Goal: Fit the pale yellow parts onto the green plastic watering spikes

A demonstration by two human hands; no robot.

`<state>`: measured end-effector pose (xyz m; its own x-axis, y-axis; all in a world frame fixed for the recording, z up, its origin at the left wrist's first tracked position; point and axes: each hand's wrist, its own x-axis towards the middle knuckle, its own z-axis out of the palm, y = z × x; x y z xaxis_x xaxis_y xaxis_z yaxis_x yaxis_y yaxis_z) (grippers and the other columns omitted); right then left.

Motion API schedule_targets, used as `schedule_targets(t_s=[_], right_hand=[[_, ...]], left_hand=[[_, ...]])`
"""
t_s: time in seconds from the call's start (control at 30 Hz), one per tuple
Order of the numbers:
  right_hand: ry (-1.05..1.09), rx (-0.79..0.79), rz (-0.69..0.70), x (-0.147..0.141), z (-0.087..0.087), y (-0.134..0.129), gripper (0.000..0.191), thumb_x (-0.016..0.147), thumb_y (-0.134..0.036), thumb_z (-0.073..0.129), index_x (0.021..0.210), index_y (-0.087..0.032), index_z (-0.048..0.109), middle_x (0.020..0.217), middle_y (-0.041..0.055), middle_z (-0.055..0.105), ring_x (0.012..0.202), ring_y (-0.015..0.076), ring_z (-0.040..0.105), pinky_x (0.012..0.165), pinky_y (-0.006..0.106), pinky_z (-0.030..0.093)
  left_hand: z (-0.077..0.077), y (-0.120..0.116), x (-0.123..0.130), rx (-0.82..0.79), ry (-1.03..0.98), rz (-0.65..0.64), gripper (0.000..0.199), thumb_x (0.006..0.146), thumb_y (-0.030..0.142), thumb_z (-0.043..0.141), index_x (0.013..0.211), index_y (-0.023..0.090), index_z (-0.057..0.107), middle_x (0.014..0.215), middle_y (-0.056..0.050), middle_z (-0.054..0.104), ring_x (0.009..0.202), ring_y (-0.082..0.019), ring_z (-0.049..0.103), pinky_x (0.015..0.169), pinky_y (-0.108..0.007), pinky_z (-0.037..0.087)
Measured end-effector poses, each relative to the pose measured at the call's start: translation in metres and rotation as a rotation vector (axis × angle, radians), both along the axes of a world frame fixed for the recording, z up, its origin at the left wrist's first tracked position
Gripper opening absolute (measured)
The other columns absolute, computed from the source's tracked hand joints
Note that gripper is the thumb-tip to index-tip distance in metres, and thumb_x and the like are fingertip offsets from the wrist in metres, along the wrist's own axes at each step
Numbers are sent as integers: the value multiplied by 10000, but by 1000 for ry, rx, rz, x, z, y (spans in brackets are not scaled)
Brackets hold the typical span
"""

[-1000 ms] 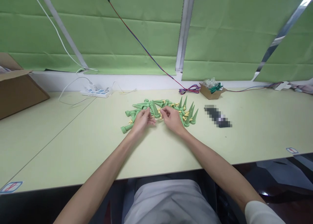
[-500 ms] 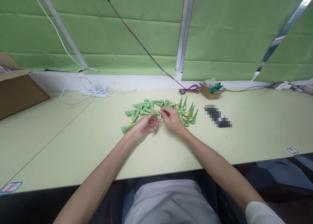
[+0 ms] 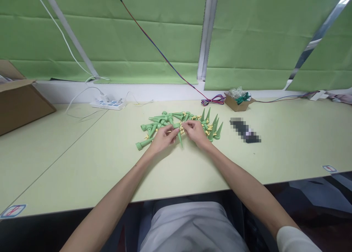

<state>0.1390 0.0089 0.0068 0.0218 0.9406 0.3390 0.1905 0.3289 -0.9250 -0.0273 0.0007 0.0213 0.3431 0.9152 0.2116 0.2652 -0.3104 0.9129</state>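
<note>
My left hand (image 3: 162,137) is closed on a green plastic plant-watering spike (image 3: 180,139), whose pointed end slants down toward me and whose wide cap faces the pile. Close to that cap, my right hand (image 3: 197,133) is pinched with thumb and fingertips together; what it holds is too small to make out, though yellow shows by the fingertips. Behind both hands lies a loose heap of green spikes (image 3: 158,119) mixed with small yellow valve pieces (image 3: 210,128). Several spikes (image 3: 214,125) stand point up on their caps at the right of the heap.
A small cardboard box (image 3: 238,104) with clear plastic and green stuff sits at the back right. Nearer lies a dark pixelated item (image 3: 244,130). A power strip (image 3: 108,103) and a large cardboard box (image 3: 24,107) are on the left. Coiled wires (image 3: 213,99) lie by the wall.
The spike in my left hand has turned so that its point now hangs down toward me. My left fingers have closed in around it, and my right hand has shifted slightly right.
</note>
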Motion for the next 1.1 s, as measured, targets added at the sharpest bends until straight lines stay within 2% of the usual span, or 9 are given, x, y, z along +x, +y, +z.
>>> schedule_targets(t_s=[0.2, 0.3, 0.37, 0.47, 0.63, 0.73, 0.87, 1.0, 1.1], right_hand=[[6, -69, -44, 0, -4, 3, 332, 819, -408, 575, 564, -202, 515, 488, -30, 401, 499, 121, 390, 475, 259, 294], [28, -70, -37, -2, -6, 4, 337, 838, -436, 570, 597, -204, 526, 487, -27, 422, 483, 122, 390, 462, 261, 297], [41, -42, -46, -2, -6, 5, 341, 855, -452, 560, 620, -208, 520, 501, -24, 444, 481, 121, 397, 465, 263, 306], [58, 33, -78, -2, -8, 8, 349, 877, -475, 550, 652, -213, 506, 538, -18, 470, 502, 126, 429, 484, 264, 330], [37, 112, -45, 0, -9, 9, 357, 908, -524, 535, 736, -211, 534, 616, -1, 526, 552, 140, 483, 524, 271, 382], [-8, 152, 6, 0, -4, 4, 327, 908, -501, 547, 770, -205, 567, 642, 1, 539, 578, 142, 483, 554, 275, 394], [-65, 212, 46, 0, 1, -2, 300, 922, -444, 531, 756, -198, 576, 643, -5, 535, 587, 137, 470, 576, 274, 386], [-93, 217, 53, 1, 1, -1, 278, 924, -424, 527, 773, -198, 581, 658, -8, 533, 598, 135, 465, 583, 268, 380], [-109, 222, 54, 2, 1, 0, 263, 915, -407, 535, 767, -194, 579, 662, -12, 530, 603, 130, 452, 591, 266, 368]], left_hand=[[-1, -2, 2, 58, 73, 45, 351, 859, 472, 625, 689, 211, 462, 546, 31, 482, 502, -123, 441, 521, -258, 323], [-2, -2, 3, 75, 78, 56, 330, 848, 492, 635, 750, 201, 512, 697, 4, 571, 539, -115, 478, 522, -254, 337], [-1, -1, 4, 61, 44, 70, 328, 828, 512, 660, 885, 201, 572, 845, -16, 617, 562, -108, 499, 517, -251, 356], [-1, 1, 4, -24, -57, 101, 377, 853, 557, 623, 983, 206, 576, 817, -13, 608, 515, -96, 474, 482, -247, 352], [0, 6, 1, -234, -164, 70, 536, 950, 626, 429, 670, 183, 545, 587, -34, 537, 468, -105, 451, 434, -245, 298], [2, 5, 0, -418, -211, -16, 565, 927, 647, 466, 627, 182, 579, 584, -57, 565, 462, -105, 433, 407, -241, 261], [3, 3, 1, -594, -283, -160, 515, 897, 623, 545, 689, 164, 650, 639, -75, 603, 432, -91, 387, 392, -258, 262], [-1, 4, 1, -639, -357, -212, 390, 879, 517, 619, 780, 142, 653, 685, -49, 594, 422, -66, 372, 395, -242, 263], [-3, 4, 0, -627, -372, -214, 361, 852, 500, 661, 789, 150, 601, 718, -35, 596, 423, -56, 380, 412, -235, 270]])
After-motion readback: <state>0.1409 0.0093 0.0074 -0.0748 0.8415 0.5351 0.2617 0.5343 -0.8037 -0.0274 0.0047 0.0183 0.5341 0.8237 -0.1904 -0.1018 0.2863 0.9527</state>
